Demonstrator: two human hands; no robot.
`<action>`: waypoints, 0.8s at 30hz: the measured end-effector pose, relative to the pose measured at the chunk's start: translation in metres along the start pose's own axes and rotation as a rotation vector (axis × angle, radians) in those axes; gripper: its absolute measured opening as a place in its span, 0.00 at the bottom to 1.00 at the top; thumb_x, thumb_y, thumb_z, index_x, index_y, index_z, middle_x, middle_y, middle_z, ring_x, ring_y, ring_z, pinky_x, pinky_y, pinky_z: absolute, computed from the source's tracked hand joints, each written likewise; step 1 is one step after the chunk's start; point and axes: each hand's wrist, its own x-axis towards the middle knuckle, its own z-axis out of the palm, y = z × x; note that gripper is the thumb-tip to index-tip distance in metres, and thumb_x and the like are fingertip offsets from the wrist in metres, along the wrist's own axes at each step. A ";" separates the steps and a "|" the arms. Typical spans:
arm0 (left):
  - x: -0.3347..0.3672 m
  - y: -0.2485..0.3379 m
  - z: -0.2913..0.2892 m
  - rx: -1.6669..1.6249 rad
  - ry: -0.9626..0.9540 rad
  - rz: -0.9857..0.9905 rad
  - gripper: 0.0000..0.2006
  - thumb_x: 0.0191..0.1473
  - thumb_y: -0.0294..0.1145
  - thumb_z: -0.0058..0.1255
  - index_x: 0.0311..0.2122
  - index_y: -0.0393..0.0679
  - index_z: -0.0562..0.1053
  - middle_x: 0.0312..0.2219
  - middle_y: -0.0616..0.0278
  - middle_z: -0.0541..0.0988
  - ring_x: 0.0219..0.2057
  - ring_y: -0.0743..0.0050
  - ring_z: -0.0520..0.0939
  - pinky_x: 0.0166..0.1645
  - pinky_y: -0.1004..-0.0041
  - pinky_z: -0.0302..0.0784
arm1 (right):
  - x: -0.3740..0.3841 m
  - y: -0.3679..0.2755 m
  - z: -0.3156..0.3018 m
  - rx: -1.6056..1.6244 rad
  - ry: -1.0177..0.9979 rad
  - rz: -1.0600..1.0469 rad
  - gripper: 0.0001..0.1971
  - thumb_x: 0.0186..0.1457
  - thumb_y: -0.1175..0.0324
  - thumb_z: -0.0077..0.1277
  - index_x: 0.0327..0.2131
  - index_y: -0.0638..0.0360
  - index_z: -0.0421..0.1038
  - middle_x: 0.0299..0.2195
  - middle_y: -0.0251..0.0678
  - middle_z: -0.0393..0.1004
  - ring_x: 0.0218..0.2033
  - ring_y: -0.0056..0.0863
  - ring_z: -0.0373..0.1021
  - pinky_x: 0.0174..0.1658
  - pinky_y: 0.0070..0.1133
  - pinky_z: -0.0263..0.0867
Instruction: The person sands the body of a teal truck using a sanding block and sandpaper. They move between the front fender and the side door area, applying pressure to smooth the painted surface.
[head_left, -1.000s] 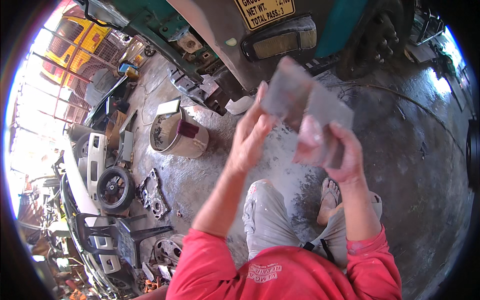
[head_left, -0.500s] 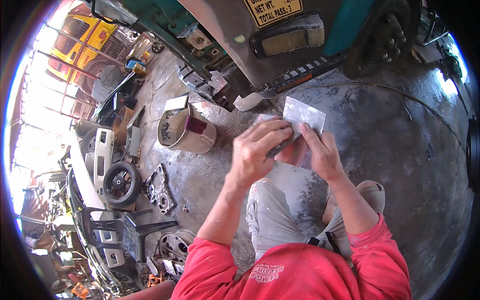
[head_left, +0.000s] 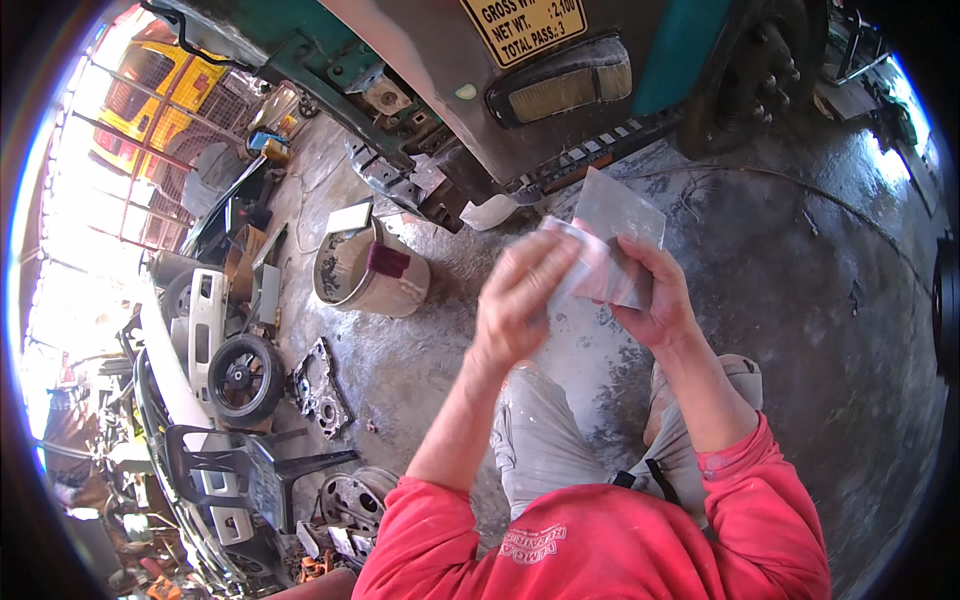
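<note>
Above my knees, my right hand (head_left: 658, 290) grips a thin grey rectangular sheet (head_left: 622, 212) by its lower right side, thumb on top and fingers beneath. My left hand (head_left: 512, 300), a little smeared by motion, has its fingers closed over a pinkish-white flat piece (head_left: 588, 262). That piece lies across the lower left part of the grey sheet and touches it. Whether it is cloth or folded paper I cannot make out. Beyond both hands is a vehicle's brown-grey body panel (head_left: 470, 110) with a rectangular lamp (head_left: 565, 90) set in it.
A dirty pail (head_left: 395, 290) stands ahead to the left, a maroon cloth (head_left: 388, 260) over its rim. Further left are a small wheel (head_left: 245, 378), a metal casing (head_left: 322, 390) and a dark plastic chair (head_left: 265, 480). A cable (head_left: 790, 180) crosses the wet concrete floor at right.
The left hand has turned, and the pinkish-white piece now shows beyond its fingers instead of a dark surface. The grey sheet has tilted and shifted slightly right with my right hand.
</note>
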 end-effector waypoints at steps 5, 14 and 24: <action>-0.019 -0.030 -0.012 0.154 0.082 -0.149 0.30 0.44 0.20 0.62 0.57 0.46 0.85 0.55 0.53 0.83 0.56 0.47 0.84 0.63 0.55 0.81 | -0.008 0.005 0.012 -0.651 0.220 -0.261 0.19 0.67 0.65 0.62 0.55 0.67 0.76 0.51 0.41 0.81 0.49 0.32 0.79 0.51 0.30 0.76; -0.037 -0.034 -0.029 0.171 -0.104 -0.202 0.26 0.46 0.12 0.55 0.51 0.44 0.88 0.51 0.54 0.86 0.54 0.50 0.87 0.60 0.58 0.83 | -0.008 -0.013 0.038 -0.417 0.331 -0.220 0.16 0.67 0.60 0.63 0.49 0.63 0.79 0.45 0.39 0.81 0.43 0.28 0.79 0.46 0.25 0.72; -0.059 -0.014 -0.015 -0.050 -0.278 -0.148 0.21 0.51 0.22 0.64 0.52 0.48 0.86 0.53 0.58 0.87 0.58 0.53 0.85 0.69 0.47 0.74 | 0.009 -0.005 0.025 -0.536 0.371 -0.308 0.17 0.71 0.61 0.58 0.49 0.69 0.77 0.42 0.39 0.82 0.43 0.22 0.78 0.47 0.26 0.75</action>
